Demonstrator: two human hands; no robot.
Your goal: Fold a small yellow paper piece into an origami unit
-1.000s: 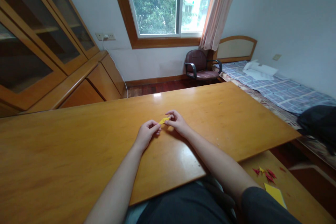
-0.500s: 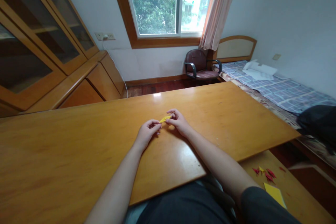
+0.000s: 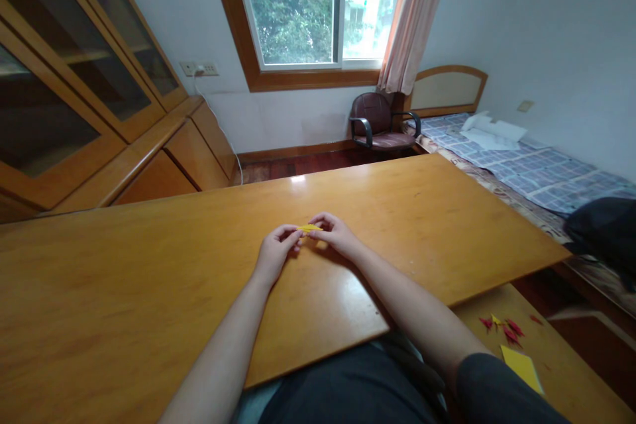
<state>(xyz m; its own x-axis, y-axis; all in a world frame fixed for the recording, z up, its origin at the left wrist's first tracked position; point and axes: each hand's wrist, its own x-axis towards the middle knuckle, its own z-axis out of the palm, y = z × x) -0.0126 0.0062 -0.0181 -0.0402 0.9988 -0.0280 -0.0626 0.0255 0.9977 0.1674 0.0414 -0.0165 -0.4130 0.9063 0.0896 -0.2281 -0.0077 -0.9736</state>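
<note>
A small piece of folded yellow paper (image 3: 310, 228) is held between my two hands, just above the wooden table (image 3: 149, 291). My left hand (image 3: 276, 249) pinches its left tip between thumb and fingers. At the other end, my right hand (image 3: 334, 233) grips the paper, with the thumb on the near side and the index finger arched behind. The fingertips cover both ends, so the exact fold does not show.
On a lower surface at right lie several small red and yellow folded paper pieces (image 3: 511, 331) and a yellow paper stack (image 3: 521, 368). Beyond the table stand a brown armchair (image 3: 372, 120) and a bed (image 3: 556, 172) with a black bag (image 3: 603, 235). A cabinet (image 3: 114, 165) lines the left.
The folded yellow paper has turned from slanting to nearly level. My right hand has shifted slightly left and down, closer to my left hand.
</note>
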